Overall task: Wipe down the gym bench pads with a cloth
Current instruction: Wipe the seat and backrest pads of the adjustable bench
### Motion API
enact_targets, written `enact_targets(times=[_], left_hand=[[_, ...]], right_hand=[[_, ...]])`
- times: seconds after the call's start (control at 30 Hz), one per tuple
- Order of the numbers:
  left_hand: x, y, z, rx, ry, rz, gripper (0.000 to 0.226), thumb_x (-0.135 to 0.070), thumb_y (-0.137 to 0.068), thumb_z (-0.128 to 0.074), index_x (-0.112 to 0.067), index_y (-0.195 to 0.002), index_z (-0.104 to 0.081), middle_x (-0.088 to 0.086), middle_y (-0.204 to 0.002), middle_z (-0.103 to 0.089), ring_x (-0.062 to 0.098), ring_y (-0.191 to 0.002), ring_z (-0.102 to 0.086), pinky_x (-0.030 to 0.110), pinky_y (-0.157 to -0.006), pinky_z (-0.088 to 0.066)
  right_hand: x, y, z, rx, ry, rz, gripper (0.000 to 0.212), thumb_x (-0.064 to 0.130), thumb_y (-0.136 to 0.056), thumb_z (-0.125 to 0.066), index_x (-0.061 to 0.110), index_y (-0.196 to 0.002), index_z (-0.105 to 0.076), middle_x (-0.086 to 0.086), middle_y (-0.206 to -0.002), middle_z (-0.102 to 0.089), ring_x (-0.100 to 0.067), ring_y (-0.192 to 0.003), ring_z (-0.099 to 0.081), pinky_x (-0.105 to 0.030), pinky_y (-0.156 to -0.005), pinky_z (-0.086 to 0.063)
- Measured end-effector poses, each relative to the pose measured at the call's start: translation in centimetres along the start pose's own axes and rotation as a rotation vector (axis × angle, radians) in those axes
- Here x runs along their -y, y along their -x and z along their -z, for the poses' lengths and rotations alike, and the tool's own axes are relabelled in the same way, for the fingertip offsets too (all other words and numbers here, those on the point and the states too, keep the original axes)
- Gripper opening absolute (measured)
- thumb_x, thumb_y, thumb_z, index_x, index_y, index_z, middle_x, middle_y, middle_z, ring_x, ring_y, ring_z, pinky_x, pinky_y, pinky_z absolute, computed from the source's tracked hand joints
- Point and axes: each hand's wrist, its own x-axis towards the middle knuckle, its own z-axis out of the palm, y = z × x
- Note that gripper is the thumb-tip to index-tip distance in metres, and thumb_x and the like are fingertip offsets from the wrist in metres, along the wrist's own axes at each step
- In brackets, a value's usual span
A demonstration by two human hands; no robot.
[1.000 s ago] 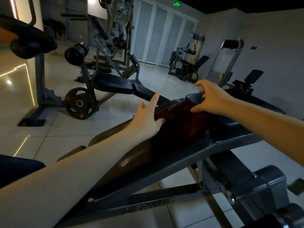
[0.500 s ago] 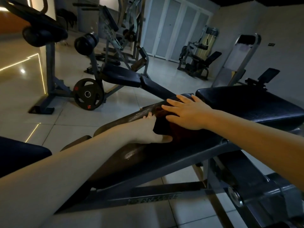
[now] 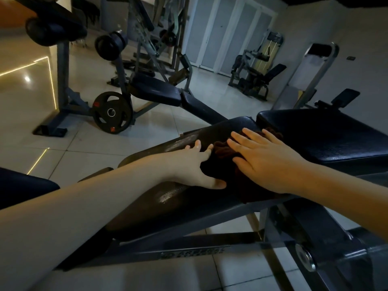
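A dark reddish-brown cloth point(image 3: 225, 150) lies bunched on the long black back pad point(image 3: 168, 198) of the gym bench, near the gap to the seat pad point(image 3: 327, 139). My right hand point(image 3: 266, 160) lies flat on top of the cloth with straight, spread fingers pressing it down. My left hand point(image 3: 195, 166) rests on the back pad just left of the cloth, fingers straight, thumb along the cloth's near edge. Most of the cloth is hidden under my right hand.
The bench's grey steel frame point(image 3: 189, 248) runs below the pads. Beyond it stands another bench point(image 3: 159, 91) with a weight plate point(image 3: 112, 112) on its rack. More machines point(image 3: 254, 76) stand at the back by white doors, on a tiled floor.
My right hand came down from the pad gap onto the cloth and now presses it flat. My left hand slid down the pad beside the cloth. The view shifted slightly.
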Motion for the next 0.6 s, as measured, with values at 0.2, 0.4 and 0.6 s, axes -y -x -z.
enact_targets(times=[0.2,0.4,0.6], left_hand=[[-0.1,-0.3,0.0,0.006,-0.022,0.003,0.105,-0.07,-0.08,-0.053,-0.03,-0.153,0.011,0.005,-0.159,0.023,0.028,-0.148,0.011,0.045,-0.121,-0.01],[0.1,-0.1,-0.1,0.011,0.017,-0.008,0.103,-0.07,-0.08,-0.054,-0.034,-0.153,0.01,0.007,-0.159,0.02,0.031,-0.147,0.012,0.048,-0.12,-0.01],[-0.5,1.0,0.1,-0.019,0.057,-0.023,0.095,-0.063,-0.085,-0.055,-0.032,-0.153,0.004,0.002,-0.161,0.014,0.025,-0.147,0.013,0.043,-0.119,-0.004]], right_hand=[[-0.6,-5.0,0.5,0.008,-0.014,0.001,0.055,0.045,-0.103,-0.017,0.025,-0.154,-0.007,0.004,-0.162,0.004,-0.017,-0.149,0.007,-0.045,-0.121,0.004],[-0.5,-12.1,1.0,-0.001,-0.06,-0.039,0.053,0.037,-0.104,-0.021,0.021,-0.154,-0.013,-0.002,-0.163,0.0,-0.023,-0.149,-0.001,-0.047,-0.12,-0.002],[0.5,-12.6,1.8,0.003,-0.079,-0.073,0.047,0.036,-0.103,-0.024,0.018,-0.145,-0.037,-0.007,-0.15,-0.037,-0.027,-0.136,-0.035,-0.049,-0.113,-0.024]])
